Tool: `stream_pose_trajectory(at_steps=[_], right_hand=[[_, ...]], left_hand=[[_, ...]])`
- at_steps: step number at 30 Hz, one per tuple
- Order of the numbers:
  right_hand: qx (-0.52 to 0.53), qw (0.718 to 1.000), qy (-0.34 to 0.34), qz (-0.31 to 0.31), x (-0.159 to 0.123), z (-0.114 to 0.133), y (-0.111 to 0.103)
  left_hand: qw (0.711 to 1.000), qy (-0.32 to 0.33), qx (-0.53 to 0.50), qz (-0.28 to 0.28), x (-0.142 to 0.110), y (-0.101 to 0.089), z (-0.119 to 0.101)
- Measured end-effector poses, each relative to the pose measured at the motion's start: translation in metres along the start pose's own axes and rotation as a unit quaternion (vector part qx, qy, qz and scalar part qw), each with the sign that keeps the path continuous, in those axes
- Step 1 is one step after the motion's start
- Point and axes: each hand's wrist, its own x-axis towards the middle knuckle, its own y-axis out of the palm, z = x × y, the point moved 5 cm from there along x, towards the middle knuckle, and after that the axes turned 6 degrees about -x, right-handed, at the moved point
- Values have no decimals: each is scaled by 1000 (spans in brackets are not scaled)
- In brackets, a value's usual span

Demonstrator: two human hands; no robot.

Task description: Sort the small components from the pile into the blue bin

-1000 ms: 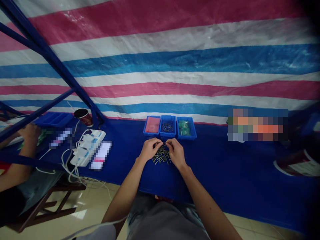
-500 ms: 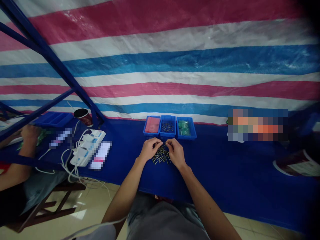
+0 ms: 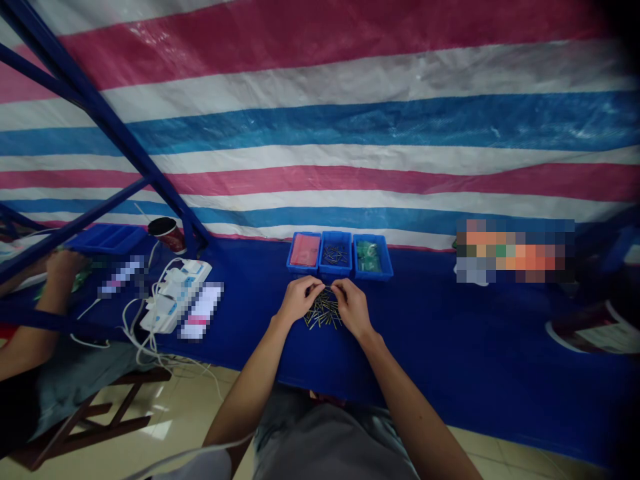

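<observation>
My left hand (image 3: pixel 301 298) and my right hand (image 3: pixel 352 307) are close together, both with fingertips pinched. Between the fingertips runs a thin stick-like piece (image 3: pixel 327 287), too small to identify. Right below lies a loose pile of thin dark and yellowish sticks (image 3: pixel 323 312) on the blue tabletop (image 3: pixel 430 333). Beyond my hands stand three small blue bins side by side: the left bin (image 3: pixel 289 261) holds pink sheets (image 3: pixel 305 250), the middle bin (image 3: pixel 335 270) dark thin sticks (image 3: pixel 335 254), and the right bin (image 3: pixel 383 273) green packets (image 3: pixel 368 256).
To the left are a white power strip (image 3: pixel 175 297) with tangled cables, a blurred-out phone-like item (image 3: pixel 201 312) and a dark red cup (image 3: pixel 170 235). A co-worker's hand (image 3: pixel 64 267) is beyond a blue metal frame (image 3: pixel 115 143). A dark red tub (image 3: pixel 597 328) stands far right.
My hands stay at the same spot, with only a slight shift of the right fingers. The co-worker's hand at the left has moved a little to the right.
</observation>
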Motion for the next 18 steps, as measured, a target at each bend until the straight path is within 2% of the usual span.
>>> stream_pose_trajectory(at_steps=[18], right_hand=[[-24, 1000, 1, 9, 0, 1, -1]], left_hand=[[1000, -4, -5, -8, 0, -1, 1]])
